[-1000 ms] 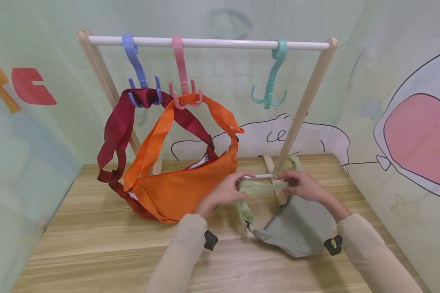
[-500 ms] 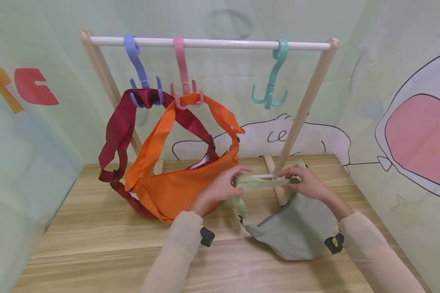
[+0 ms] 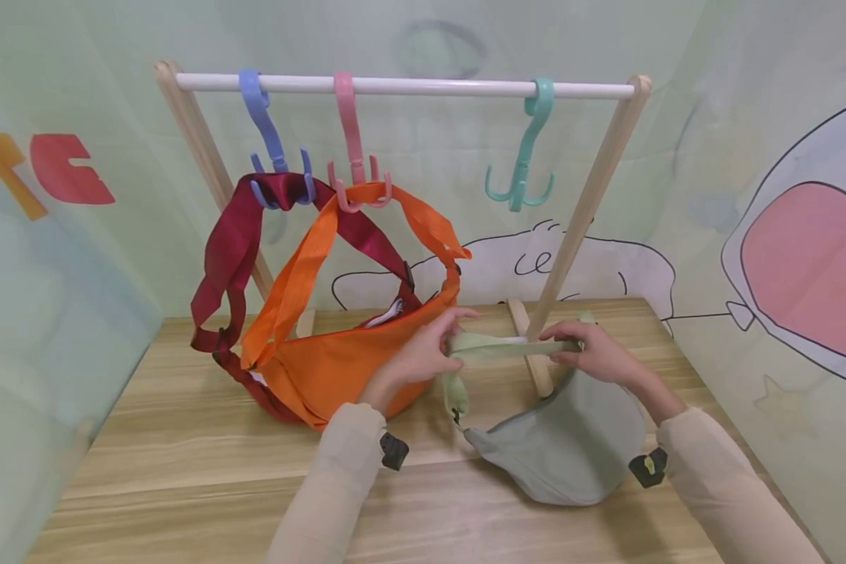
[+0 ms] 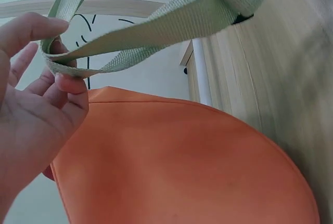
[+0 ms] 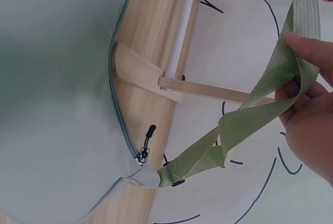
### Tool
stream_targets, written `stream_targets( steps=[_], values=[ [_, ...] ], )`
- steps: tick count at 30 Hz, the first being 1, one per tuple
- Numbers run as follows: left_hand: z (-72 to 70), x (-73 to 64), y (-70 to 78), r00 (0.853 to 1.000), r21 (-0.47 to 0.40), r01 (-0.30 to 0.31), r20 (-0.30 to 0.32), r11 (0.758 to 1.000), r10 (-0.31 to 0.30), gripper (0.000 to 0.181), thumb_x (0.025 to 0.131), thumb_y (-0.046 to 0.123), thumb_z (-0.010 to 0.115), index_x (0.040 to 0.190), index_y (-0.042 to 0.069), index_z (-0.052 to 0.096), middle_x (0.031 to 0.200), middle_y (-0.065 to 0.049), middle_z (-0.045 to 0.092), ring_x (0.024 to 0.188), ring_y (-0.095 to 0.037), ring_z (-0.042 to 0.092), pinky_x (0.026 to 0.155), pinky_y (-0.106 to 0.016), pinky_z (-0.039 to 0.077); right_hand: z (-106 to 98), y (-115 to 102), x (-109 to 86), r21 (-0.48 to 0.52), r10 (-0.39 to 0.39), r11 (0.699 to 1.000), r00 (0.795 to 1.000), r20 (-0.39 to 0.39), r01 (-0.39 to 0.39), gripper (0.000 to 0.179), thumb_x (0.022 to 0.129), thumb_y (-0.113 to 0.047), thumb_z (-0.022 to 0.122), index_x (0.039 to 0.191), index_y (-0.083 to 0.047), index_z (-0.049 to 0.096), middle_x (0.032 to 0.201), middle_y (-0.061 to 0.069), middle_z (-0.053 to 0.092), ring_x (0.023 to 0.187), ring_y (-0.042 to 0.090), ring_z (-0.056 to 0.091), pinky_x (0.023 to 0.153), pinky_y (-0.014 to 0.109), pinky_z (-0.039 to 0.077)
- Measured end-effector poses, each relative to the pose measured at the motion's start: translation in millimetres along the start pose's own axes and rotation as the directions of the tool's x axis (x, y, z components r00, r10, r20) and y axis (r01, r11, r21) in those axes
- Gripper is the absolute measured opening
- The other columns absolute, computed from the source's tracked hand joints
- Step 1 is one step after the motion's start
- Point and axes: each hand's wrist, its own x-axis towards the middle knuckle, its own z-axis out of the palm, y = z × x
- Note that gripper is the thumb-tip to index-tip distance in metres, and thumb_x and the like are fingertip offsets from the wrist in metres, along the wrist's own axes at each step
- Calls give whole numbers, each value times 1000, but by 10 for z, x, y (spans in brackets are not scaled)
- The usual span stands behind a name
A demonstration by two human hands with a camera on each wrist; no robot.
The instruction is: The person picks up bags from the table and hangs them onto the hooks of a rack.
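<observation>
A grey-green waist bag [image 3: 571,439] hangs low over the table at the right, its light green strap [image 3: 500,348] stretched between both hands. My left hand [image 3: 423,352] holds the strap's left bend; the left wrist view shows the webbing [image 4: 140,34] looped within curled fingers and thumb. With thumb and fingers, my right hand [image 3: 595,352] pinches the strap's other end, where the webbing [image 5: 244,122] folds and twists in the right wrist view. The bag's zipper pull [image 5: 149,133] and strap buckle also show there. Whether the bag's bottom touches the table cannot be told.
A wooden rack with a white bar [image 3: 430,86] carries blue [image 3: 271,133], pink [image 3: 352,133] and teal [image 3: 522,149] hooks. A dark red bag's strap [image 3: 225,235] hangs on the blue one, an orange bag [image 3: 352,372] on the pink one. The rack's right post [image 3: 585,211] rises behind my right hand.
Both hands have drawn slightly apart, the left going left and the right going right, so the strap between them is longer. The grey-green bag has shifted slightly left and down.
</observation>
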Motion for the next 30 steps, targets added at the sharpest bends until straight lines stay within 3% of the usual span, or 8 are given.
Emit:
stream_targets(
  steps=[3, 11, 17, 25, 30],
  values=[
    [-19, 5, 1, 1000, 3, 16, 1, 1000, -16, 64, 72, -6, 60, 131, 11, 42, 108, -11, 51, 102, -22, 46, 79, -31, 40, -25, -5, 2, -7, -8, 1000, 1000, 5, 8, 28, 80, 2, 65, 108, 0, 61, 96, 10, 62, 80, 19, 54, 70, 36, 43],
    [-90, -2, 58, 1000, 32, 15, 11, 999, -16, 49, 75, -4, 61, 121, 11, 53, 110, -6, 53, 98, -21, 46, 70, -26, 41, -87, -8, 10, 13, -9, 1000, 1000, 9, 9, 29, 81, 2, 64, 110, 1, 59, 94, 9, 61, 77, 18, 51, 69, 35, 42],
    [-117, -7, 81, 1000, 31, 8, 13, 1000, -9, 42, 77, 0, 65, 117, 10, 57, 111, -4, 55, 86, -20, 46, 66, -26, 39, -138, -14, 3, 3, -55, 998, 998, -6, 55, 30, 81, 1, 65, 110, 1, 60, 91, 7, 61, 75, 16, 50, 65, 32, 42],
    [-120, 19, 117, 998, 59, 49, -50, 997, -46, 49, 75, 1, 70, 120, 11, 54, 112, -5, 55, 97, -22, 47, 74, -29, 43, -200, -39, -6, -19, -38, 999, 999, 2, 38, 28, 83, -2, 64, 111, -4, 63, 93, 3, 61, 71, 15, 46, 61, 26, 38],
    [-137, 25, 152, 995, 67, 68, -71, 995, -64, 46, 76, 1, 69, 119, 10, 56, 105, -4, 56, 91, -21, 48, 71, -30, 44, -247, -87, -10, -11, -8, 1000, 1000, 10, 8, 28, 84, -6, 64, 112, -3, 63, 90, 2, 61, 72, 15, 46, 62, 26, 37]
  ],
)
